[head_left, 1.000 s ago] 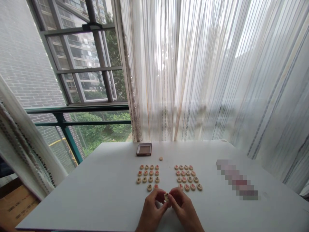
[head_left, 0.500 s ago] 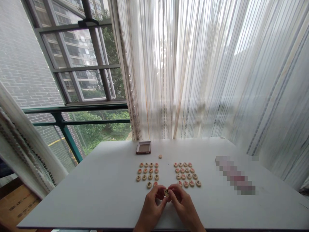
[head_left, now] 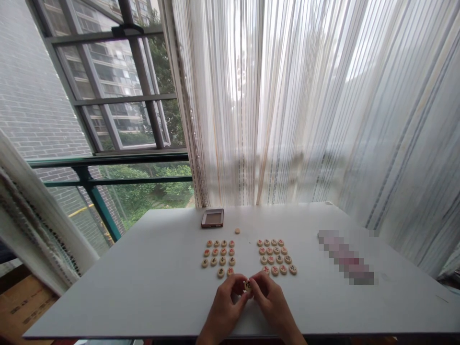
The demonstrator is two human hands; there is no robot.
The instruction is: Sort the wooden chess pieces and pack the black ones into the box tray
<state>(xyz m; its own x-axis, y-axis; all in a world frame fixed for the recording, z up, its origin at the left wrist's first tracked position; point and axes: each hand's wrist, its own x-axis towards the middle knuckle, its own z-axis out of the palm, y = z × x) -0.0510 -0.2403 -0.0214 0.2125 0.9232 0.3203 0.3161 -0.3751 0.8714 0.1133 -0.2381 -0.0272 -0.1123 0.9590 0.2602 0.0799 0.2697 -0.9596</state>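
Between my two hands, near the table's front edge, is a round wooden chess piece [head_left: 247, 285] with a dark character on its face. My left hand [head_left: 228, 304] pinches it from the left, and my right hand [head_left: 271, 302] grips it from the right. Just beyond my left hand lies a group of round pieces [head_left: 223, 261] in rows, some with red and some with black characters. A second group [head_left: 276, 250] lies in rows beyond my right hand. Farther back, a single piece [head_left: 237, 231] shows no character.
A shallow square box [head_left: 212, 218] rests at the back of the white table [head_left: 143, 287]. A pixelated pinkish object [head_left: 347, 258] lies on the right. Sheer curtains [head_left: 287, 120] hang behind, and a cardboard box [head_left: 25, 302] stands at the lower left.
The view has shifted slightly, so the table and pieces appear a little higher and farther left. Both hands keep hold of the same piece, whose face is slightly more covered.
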